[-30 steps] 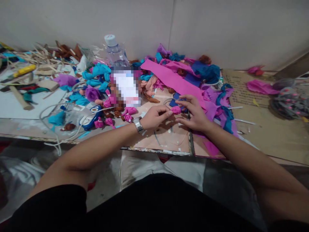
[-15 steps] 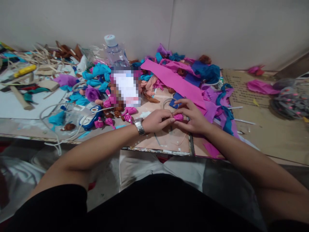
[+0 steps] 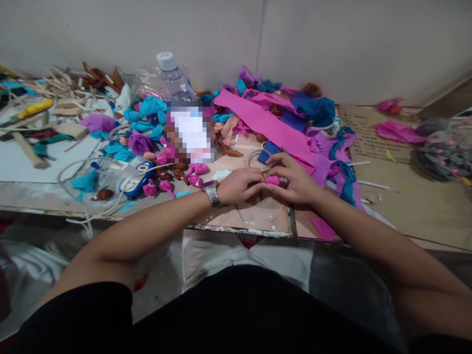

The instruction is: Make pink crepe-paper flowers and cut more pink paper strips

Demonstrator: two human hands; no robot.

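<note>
A small bunched pink crepe-paper flower (image 3: 272, 180) is held between my two hands, just above the table near its front edge. My left hand (image 3: 242, 186), with a metal watch at the wrist, pinches the flower's left end; its thumb and curled fingers hide that end. My right hand (image 3: 295, 179) curves around the flower from the right, thumb below and fingers above. A long pink crepe-paper strip (image 3: 269, 123) lies behind my hands. Close to my right fingertips are a dark blue piece (image 3: 268, 152) and a ring of tape or wire (image 3: 254, 158).
Finished-looking pink paper buds (image 3: 165, 187) lie to the left, by a blue-and-white device (image 3: 138, 183) with a white cord. Behind stand a clear bottle (image 3: 175, 81) and a blurred-out phone-like screen (image 3: 193, 132). Wood sticks (image 3: 70, 88) lie far left, cardboard (image 3: 405, 196) at right.
The pink flower shows rounder and more compact between my hands. My left fingers have shifted slightly; both hands stay in nearly the same place.
</note>
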